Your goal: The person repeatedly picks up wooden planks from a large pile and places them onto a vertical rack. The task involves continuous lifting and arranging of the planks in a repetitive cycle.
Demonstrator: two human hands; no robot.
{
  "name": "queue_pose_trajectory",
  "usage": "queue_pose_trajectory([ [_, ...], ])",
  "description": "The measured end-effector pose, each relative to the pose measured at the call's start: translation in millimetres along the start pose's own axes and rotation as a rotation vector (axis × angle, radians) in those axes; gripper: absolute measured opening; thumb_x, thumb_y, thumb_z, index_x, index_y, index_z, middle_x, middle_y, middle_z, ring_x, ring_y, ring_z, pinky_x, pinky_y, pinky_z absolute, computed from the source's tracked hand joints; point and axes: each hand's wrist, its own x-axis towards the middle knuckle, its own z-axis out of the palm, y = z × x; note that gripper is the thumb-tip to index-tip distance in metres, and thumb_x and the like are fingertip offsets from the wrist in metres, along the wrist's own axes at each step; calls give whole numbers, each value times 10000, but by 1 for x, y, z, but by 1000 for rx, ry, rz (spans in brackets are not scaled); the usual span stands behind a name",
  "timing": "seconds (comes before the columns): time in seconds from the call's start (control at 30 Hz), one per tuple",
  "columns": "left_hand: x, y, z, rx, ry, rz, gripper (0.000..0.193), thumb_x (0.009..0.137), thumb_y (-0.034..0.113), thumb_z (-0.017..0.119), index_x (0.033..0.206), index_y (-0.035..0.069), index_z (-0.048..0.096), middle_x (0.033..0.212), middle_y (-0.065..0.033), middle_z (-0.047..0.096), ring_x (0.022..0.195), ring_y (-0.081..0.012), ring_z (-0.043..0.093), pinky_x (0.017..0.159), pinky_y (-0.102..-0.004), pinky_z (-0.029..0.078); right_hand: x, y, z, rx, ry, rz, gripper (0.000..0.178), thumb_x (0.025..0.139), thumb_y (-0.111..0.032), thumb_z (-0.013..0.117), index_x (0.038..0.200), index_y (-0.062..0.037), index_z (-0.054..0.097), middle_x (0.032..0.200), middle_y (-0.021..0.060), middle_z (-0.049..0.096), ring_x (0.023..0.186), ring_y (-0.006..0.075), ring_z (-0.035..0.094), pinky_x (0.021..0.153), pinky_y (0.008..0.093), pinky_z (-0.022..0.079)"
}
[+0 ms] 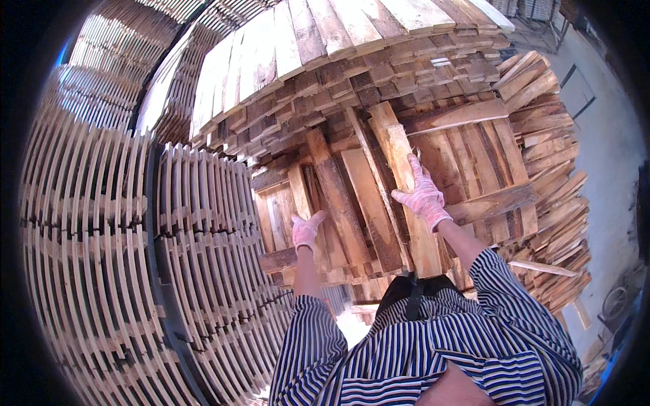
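Note:
Both hands wear pinkish-white knit gloves. My right hand (425, 197) is on a pale wooden plank (397, 150), with the thumb across its face and the fingers along its right edge. That plank slants over the pile, its near end close to my waist. To the left, my left hand (307, 231) lies by a narrow plank (298, 184), thumb spread out from the fingers; its fingertips are partly hidden. Between the hands lie a darker bark-edged plank (336, 196), a wide light plank (369, 203) and a thin strip (380, 183).
A tall stack of boards (305, 40) rises behind the pile. Spaced racks of slats (88, 196) stand on the left beside a dark upright post (157, 271). Loosely stacked wood pieces (552, 223) line the right, with grey concrete floor (613, 155) beyond. A stray stick (542, 268) juts out there.

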Motion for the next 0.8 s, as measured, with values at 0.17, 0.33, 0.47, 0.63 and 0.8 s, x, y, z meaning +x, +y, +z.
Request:
queue_pose_trajectory([
  [0.17, 68, -108, -48, -181, -97, 78, 1070, 823, 341, 781, 1546, -93, 122, 1329, -266, 575, 1204, -333, 593, 1035, -390, 471, -6, -25, 15, 80, -82, -43, 1131, 728, -426, 849, 1611, -317, 151, 1584, 273, 294, 1425, 438, 385, 1163, 464, 374],
  [0.33, 15, -40, -28, -417, -221, 153, 607, 903, 297, 708, 1403, 24, 499, 1127, -134, 712, 968, -270, 694, 894, -349, 552, -6, -16, 4, -216, 10, -14, 1113, 724, -509, 827, 1609, -285, 191, 1595, 264, 275, 1446, 466, 318, 1173, 522, 315],
  [0.47, -116, 78, -42, -823, -364, 48, 421, 884, 304, 741, 1218, 63, 654, 1058, -66, 695, 966, -201, 668, 815, -341, 575, -44, -53, 12, -241, 220, -444, 1066, 725, -616, 775, 1562, -130, 328, 1592, 285, 259, 1440, 476, 312, 1181, 510, 297],
  [0.63, -160, 115, 25, -1142, -423, 239, 400, 955, 325, 694, 1239, 55, 611, 1150, -69, 655, 1023, -193, 648, 879, -361, 574, -96, -102, 32, 828, -400, -263, 1329, 634, -357, 939, 1619, -110, 83, 1611, 206, 285, 1467, 315, 315, 1212, 381, 275],
  [0.8, -161, 127, 53, -910, -595, 375, 754, 984, 496, 595, 1532, 34, 361, 1537, -173, 420, 1408, -276, 419, 1158, -403, 368, -97, -56, -54, 918, -163, -48, 1190, 679, -105, 893, 1619, -184, 168, 1569, 153, 387, 1402, 320, 417, 1167, 404, 382],
])
